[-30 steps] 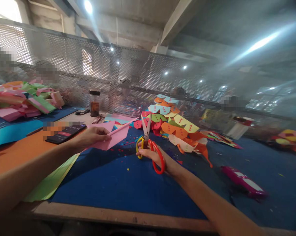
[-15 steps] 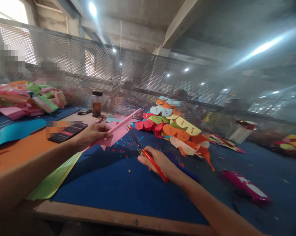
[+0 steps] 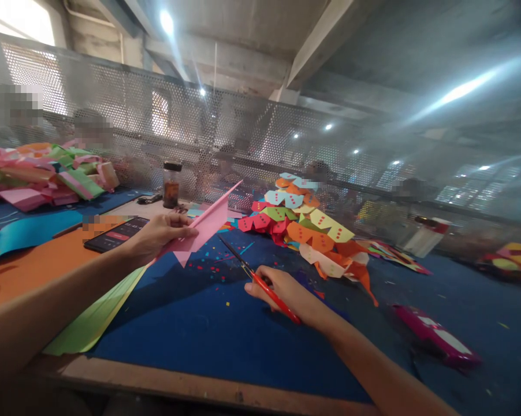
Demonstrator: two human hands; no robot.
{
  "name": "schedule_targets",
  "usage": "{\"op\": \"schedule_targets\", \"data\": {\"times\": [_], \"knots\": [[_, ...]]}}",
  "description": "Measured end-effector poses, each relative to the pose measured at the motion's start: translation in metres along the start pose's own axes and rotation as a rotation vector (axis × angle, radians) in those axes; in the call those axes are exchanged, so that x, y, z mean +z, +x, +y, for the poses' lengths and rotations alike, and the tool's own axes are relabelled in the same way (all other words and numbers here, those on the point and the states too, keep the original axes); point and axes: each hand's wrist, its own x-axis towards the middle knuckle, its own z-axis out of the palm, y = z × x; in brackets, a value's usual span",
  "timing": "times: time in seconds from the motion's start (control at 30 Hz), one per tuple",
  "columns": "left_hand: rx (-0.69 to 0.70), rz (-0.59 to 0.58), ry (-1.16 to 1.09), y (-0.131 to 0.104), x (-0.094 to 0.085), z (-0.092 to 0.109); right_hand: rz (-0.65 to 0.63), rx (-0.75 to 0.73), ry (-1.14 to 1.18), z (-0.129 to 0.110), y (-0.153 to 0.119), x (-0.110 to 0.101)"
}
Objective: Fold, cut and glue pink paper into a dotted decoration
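Observation:
Between the thumb and fingers of my left hand (image 3: 167, 234) is a folded sheet of pink paper (image 3: 211, 222), held up above the table with its pointed end toward the upper right. My right hand (image 3: 278, 292) grips a pair of scissors (image 3: 267, 292) with red handles. Their dark blades look closed and point up and left, a little below and right of the paper's edge, apart from it. Tiny red, blue and yellow paper scraps (image 3: 215, 268) lie on the blue table surface (image 3: 208, 341) beneath.
Cut, folded coloured paper pieces (image 3: 312, 231) are heaped beyond my right hand. Another paper pile (image 3: 48, 176) stands far left. A phone (image 3: 115, 234), a dark-lidded jar (image 3: 172, 185), green sheets (image 3: 98, 312) and a magenta case (image 3: 436, 335) lie around. A perforated metal screen (image 3: 191, 130) stands behind.
The scissors have drawn back slightly down and left from the pink paper, and their blades have come together. My left hand has raised and turned the paper a little.

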Motion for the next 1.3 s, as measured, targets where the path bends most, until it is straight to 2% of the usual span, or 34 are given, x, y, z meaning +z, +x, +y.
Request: {"op": "schedule_targets", "data": {"times": [0.5,1.3], "knots": [[0.035,-0.071,0.026,-0.008,0.015,-0.002,-0.006,-0.073,0.041,-0.006,-0.003,0.007],[0.085,-0.107,0.083,-0.009,0.015,-0.008,-0.013,-0.066,0.081,-0.012,-0.005,0.009]]}}
